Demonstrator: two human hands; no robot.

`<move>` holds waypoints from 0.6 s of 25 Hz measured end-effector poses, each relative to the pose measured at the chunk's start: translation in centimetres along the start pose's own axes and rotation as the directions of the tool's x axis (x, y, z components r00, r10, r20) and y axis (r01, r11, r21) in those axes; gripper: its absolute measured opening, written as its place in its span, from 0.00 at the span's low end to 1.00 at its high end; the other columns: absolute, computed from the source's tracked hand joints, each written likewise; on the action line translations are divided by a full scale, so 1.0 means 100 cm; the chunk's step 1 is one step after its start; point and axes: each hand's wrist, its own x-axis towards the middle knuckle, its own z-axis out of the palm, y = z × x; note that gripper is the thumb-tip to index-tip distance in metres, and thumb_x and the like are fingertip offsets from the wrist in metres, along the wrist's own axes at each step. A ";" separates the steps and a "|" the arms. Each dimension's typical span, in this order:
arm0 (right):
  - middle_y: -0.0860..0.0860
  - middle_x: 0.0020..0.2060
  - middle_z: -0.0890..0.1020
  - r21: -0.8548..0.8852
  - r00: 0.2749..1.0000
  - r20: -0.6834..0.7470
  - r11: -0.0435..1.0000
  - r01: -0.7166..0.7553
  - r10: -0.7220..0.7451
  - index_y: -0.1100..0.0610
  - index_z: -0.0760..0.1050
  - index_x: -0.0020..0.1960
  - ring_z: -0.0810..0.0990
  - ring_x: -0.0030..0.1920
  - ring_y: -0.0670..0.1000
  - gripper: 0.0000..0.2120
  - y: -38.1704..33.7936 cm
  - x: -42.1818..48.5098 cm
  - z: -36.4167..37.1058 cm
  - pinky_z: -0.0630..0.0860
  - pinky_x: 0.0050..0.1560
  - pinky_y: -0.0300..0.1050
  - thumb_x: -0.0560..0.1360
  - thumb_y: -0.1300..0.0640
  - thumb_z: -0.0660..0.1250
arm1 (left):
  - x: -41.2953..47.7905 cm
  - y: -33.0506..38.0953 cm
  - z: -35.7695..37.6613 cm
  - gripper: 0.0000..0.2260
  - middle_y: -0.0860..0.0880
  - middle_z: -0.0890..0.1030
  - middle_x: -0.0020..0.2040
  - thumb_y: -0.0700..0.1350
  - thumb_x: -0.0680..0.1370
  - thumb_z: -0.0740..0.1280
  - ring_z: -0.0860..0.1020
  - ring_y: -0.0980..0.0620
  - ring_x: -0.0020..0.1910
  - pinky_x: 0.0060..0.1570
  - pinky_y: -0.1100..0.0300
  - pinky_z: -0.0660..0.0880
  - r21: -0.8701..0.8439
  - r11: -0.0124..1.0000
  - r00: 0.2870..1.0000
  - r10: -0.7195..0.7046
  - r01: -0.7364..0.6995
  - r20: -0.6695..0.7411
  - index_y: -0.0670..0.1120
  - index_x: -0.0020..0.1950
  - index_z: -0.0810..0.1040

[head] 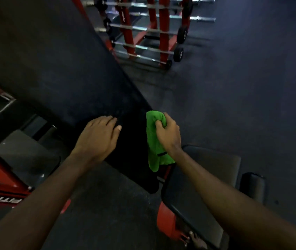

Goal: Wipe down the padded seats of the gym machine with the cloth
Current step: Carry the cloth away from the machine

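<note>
The dark rubber floor [242, 69] fills most of the view. Over it a long black padded back rest [56, 65] of the bench runs in a slope from the upper left down to the middle. At the lower right lies the black seat pad [219, 163], just beside the lower end of the back rest and carried by a red bracket [165, 222].

At the top stands a red rack [164, 33] with shiny steel bars [143, 47] in rows, black ends on them. There is writing on one red post, but it is too blurred to read.

At the lower left is a red machine frame [1, 179]. It bears white capital letters, upside down and partly hidden by the arm. I can read only something like "ITNES".

The left hand [98, 136] rests flat on the lower part of the back rest, with the fingers almost straight and holding nothing. The right hand [168, 134] grips a green cloth [154, 152] in a closed fist. The cloth is bunched at the top and hangs down along the right edge of the back rest, above the gap to the seat pad. I cannot tell whether it presses on the padding.

A dark roller pad [252, 184] stands to the right of the seat pad. On the cloth there is a small black tag [162, 154], with no writing that I can read.
</note>
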 end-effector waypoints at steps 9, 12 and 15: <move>0.50 0.40 0.83 0.417 0.999 -0.030 0.908 -0.029 0.046 0.52 0.82 0.45 0.80 0.43 0.50 0.11 -0.184 0.054 -0.088 0.79 0.47 0.51 0.73 0.61 0.61 | 0.042 -0.016 -0.196 0.22 0.49 0.82 0.63 0.56 0.87 0.52 0.76 0.49 0.66 0.61 0.60 0.65 -0.678 0.678 0.910 -0.414 0.284 -0.033 0.48 0.64 0.83; 0.53 0.42 0.84 0.484 1.000 -0.023 0.875 -0.006 0.019 0.53 0.83 0.43 0.81 0.45 0.53 0.12 -0.245 0.065 -0.110 0.80 0.51 0.54 0.66 0.56 0.61 | 0.044 -0.021 -0.248 0.22 0.50 0.83 0.58 0.56 0.87 0.52 0.76 0.53 0.62 0.61 0.59 0.66 -0.743 0.627 0.887 -0.452 0.236 -0.099 0.49 0.60 0.84; 0.56 0.45 0.84 0.546 0.998 0.034 0.835 -0.070 0.062 0.54 0.80 0.43 0.83 0.49 0.57 0.13 -0.300 0.072 -0.124 0.81 0.56 0.60 0.61 0.56 0.62 | 0.035 -0.038 -0.291 0.22 0.53 0.85 0.51 0.62 0.83 0.53 0.80 0.49 0.58 0.64 0.50 0.72 -0.809 0.551 0.824 -0.542 0.203 -0.163 0.56 0.48 0.84</move>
